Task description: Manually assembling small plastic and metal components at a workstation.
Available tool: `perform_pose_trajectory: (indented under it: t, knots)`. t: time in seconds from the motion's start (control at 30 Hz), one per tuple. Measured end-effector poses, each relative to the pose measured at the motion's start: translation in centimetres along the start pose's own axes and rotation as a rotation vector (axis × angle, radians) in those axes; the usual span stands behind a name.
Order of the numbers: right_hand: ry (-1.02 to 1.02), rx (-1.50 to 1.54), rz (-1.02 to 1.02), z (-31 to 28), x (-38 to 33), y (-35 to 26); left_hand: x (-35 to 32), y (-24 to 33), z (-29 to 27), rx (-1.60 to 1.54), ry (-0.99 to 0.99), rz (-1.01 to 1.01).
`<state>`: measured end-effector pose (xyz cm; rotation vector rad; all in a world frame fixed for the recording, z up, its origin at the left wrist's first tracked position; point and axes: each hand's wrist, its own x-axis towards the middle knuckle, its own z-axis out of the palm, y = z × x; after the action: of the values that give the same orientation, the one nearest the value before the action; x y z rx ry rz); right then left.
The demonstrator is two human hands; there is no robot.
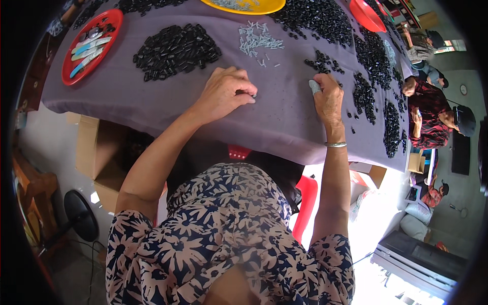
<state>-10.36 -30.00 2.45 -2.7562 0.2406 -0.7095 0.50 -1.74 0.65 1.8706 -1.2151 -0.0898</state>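
My left hand (226, 92) is over the cloth with thumb and forefinger pinched together. A tiny greyish bit shows at their tips, too small to name. My right hand (329, 99) has its fingers curled closed at the near edge of a small heap of black pieces (321, 62); what they hold, if anything, is hidden. A pale wrap (314, 87) covers its thumb. Between and beyond my hands lies a scatter of thin silvery pins (256, 39). A larger pile of oblong black parts (175, 50) sits beyond my left hand.
A red tray (67, 71) with knife-like tools stands at the left, a yellow tray (244, 7) of pins at the far edge. More black pieces (373, 58) spread over the right of the purple cloth (274, 119). A person in a checked shirt (432, 109) works at the right.
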Motion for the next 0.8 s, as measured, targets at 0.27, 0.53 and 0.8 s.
perform_pose_trajectory:
  t: [0.27, 0.53, 0.8]
  knots:
    - [0.006, 0.157, 0.037, 0.0, -0.7, -1.7, 0.2, 0.1, 0.0, 0.012, -0.012, -0.021]
    - [-0.283, 0.909, 0.167, 1.3, -1.9, -9.4, 0.1, 0.1, 0.2, 0.019, 0.004, -0.015]
    - [-0.373, 0.883, 0.128, 1.1, -1.6, -9.7, 0.0, 0.0, 0.4, 0.029, 0.023, 0.005]
